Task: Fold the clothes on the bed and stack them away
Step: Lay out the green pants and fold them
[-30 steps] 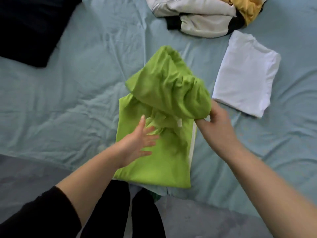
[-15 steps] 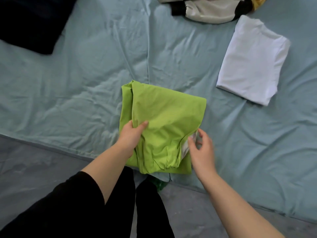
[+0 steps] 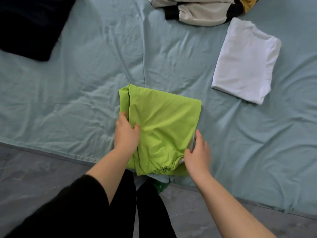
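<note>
On the pale blue bed sheet [image 3: 82,71], at ten o'clock from the middle of the view, lies one dark cloth [image 3: 25,26]; whether it is a garment or a pillow I cannot tell.

The left hand [image 3: 126,134] holds the green garment [image 3: 164,124] at its nine o'clock edge, thumb on the top layer and fingers against the layers below. The garment lies folded into a rough square near the bed's near edge, at six o'clock from the middle of the view, with gathered cloth bunched at its near end.

It looks thin, light and limp, probably a little slick, so I judge the layers would slide apart and sag if it were lifted by one corner. The safer hold is both side edges at once, palms slipped under the whole packet and thumbs pressing on top, keeping it flat.

The right hand [image 3: 197,155] lies against the garment's four o'clock edge, fingers fairly straight, touching and not clamped as far as I can see. The two hands are apart, with the garment between them.

At twelve to one o'clock sits one loose heap [image 3: 197,12] of grey-white cloth with black trim and a yellow piece [image 3: 247,4] beside it, so at least two garments are unfolded. At two o'clock lies one folded white shirt [image 3: 245,64], well apart from the green one.

That makes two folded pieces, one heap to do, one dark item and two hands.
</note>
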A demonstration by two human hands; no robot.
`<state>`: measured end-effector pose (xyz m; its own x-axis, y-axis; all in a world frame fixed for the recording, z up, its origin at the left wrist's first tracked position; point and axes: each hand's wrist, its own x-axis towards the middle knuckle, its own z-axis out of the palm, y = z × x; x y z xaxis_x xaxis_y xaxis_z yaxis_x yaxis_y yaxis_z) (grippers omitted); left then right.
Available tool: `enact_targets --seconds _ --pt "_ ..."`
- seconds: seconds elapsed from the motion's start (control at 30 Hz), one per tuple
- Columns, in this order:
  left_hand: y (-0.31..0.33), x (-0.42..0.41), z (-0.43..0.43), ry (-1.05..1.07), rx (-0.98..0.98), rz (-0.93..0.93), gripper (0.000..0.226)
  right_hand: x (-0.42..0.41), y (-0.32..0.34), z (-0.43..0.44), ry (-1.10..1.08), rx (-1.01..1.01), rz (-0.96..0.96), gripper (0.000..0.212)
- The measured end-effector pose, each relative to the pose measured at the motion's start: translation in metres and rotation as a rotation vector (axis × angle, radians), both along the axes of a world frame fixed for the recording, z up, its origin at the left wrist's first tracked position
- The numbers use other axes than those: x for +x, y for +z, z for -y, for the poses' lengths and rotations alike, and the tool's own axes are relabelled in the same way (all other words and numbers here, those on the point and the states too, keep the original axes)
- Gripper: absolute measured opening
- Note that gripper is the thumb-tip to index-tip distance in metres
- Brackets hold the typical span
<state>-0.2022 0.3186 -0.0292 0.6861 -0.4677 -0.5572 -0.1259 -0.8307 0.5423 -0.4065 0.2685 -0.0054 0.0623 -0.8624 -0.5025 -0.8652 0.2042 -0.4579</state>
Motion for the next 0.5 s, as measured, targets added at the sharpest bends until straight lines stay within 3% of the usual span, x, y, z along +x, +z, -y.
enact_targets --seconds 0.1,0.17,0.27,0.33,0.43,0.5 --pt "0.013 -0.024 0.008 -0.244 -0.109 0.42 0.078 0.026 0.002 0.009 0.142 -0.413 0.103 0.057" --pt "0.003 -0.037 0.018 -0.529 -0.203 0.529 0.073 0.047 -0.011 0.021 0.402 -0.441 0.119 0.055" --pt "-0.035 -0.013 0.02 -0.906 0.067 0.452 0.066 0.046 -0.045 0.041 0.745 -0.137 -0.115 0.058" --pt "-0.056 0.008 0.017 -1.017 0.255 0.324 0.069 0.033 -0.064 0.05 0.846 -0.038 -0.287 0.061" --pt "-0.055 0.011 0.02 -1.032 0.224 0.278 0.069 0.037 -0.065 0.045 0.812 -0.071 -0.294 0.062" --pt "-0.05 0.002 0.014 -0.965 0.081 0.403 0.07 0.042 -0.06 0.028 0.724 -0.158 -0.21 0.064"
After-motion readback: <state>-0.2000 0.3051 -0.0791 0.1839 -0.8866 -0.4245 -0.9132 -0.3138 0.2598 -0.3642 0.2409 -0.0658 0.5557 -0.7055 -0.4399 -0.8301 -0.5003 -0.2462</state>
